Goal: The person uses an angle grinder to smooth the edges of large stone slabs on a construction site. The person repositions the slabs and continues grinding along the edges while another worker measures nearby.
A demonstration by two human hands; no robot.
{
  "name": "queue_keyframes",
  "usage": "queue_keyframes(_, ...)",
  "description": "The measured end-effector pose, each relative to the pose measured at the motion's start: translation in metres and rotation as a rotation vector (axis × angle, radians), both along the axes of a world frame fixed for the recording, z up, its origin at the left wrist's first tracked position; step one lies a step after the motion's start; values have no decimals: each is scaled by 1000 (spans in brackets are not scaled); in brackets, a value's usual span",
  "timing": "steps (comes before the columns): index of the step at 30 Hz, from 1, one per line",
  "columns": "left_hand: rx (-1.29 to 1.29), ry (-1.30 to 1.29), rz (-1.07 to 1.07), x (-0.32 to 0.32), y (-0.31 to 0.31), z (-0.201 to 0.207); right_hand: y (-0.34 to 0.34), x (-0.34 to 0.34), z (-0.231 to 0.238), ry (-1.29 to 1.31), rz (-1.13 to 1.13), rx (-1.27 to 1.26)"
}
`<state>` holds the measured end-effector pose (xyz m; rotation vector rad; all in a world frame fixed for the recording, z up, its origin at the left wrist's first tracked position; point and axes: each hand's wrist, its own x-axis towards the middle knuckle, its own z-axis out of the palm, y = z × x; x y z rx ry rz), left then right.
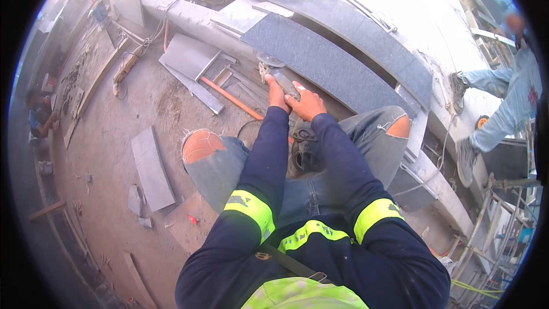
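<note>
Two dark-sleeved forearms [267, 149] of ours reach forward between our bent knees [205, 147], elbows spread, wrists drawn close together. We grasp a grinder [282, 79] with both: our left hand [278, 95] closes on it from the left, our right hand [309, 105] from the right. Its round disc [270, 59] sits at the near edge of a long dark grey slab [329, 60], by its left end; we cannot tell whether they touch.

Around us spreads a dusty brown floor [108, 166], with a loose grey panel [153, 169] and an orange power tool [127, 68] to our left. On our right we see a person in pale jeans [500, 114], above metal scaffold poles [486, 223]. Bright light washes out the far ground [417, 6].
</note>
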<state>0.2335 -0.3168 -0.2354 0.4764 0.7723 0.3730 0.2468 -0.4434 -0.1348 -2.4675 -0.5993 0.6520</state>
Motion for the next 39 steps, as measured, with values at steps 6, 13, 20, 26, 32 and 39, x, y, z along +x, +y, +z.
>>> queue_keyframes(6,2,-40,1,-4,0,-4,-1,-6,2,-14,3,-1)
queue_keyframes(13,-36,-23,-29,-7,-12,5,-10,-7,5,-7,-10,-21)
queue_keyframes(20,-27,10,-23,-7,-13,3,-13,-9,7,-19,-11,-8)
queue_keyframes(26,-30,12,-29,-6,-12,-1,-13,-10,10,8,-13,-19)
queue_keyframes(32,-16,42,-40,-7,-13,-2,-15,-12,8,-7,-15,-10)
queue_keyframes(39,-31,-18,-24,-5,-11,-5,-13,-11,15,20,3,-18)
